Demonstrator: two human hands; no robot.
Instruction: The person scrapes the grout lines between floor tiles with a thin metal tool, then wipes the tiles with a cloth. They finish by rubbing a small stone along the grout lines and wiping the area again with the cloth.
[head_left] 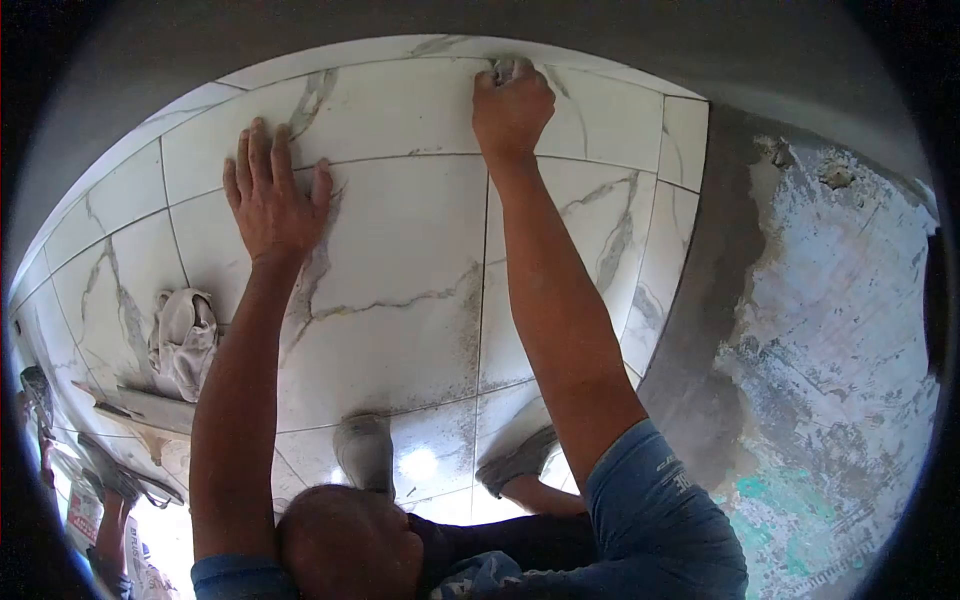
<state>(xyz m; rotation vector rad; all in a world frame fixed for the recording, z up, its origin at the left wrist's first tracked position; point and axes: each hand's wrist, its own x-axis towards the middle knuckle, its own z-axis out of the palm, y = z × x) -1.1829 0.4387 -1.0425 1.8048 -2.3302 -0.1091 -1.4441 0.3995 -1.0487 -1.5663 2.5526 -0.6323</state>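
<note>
Right hand (512, 105) is balled tight up at the far row, fingers pressed together around a small grey piece (505, 68). Only its tip shows, poking out of the top of the fist and pointing away from the person towards the far edge of the tiling. Its long axis seems to run along the forearm, but most of it is buried in the fist, so I can't say for sure. It's dull grey and smudged, and I can't make out its shape.

Left hand (275, 195) is down flat with its fingers spread and the palm pressed on a white marble-look tile (400, 260) with grey veins. The fingertips reach across the joint (400, 156) to the next tile up.

A crumpled pale cloth (185, 340) lies off to the left, with a trowel (150, 408) just below it. Two grey shoes (365, 450) stand on the tiles nearer the person. To the right the tiling stops at a band of grey mortar (700, 330), and past that is a rough, flaking surface (840, 330).
</note>
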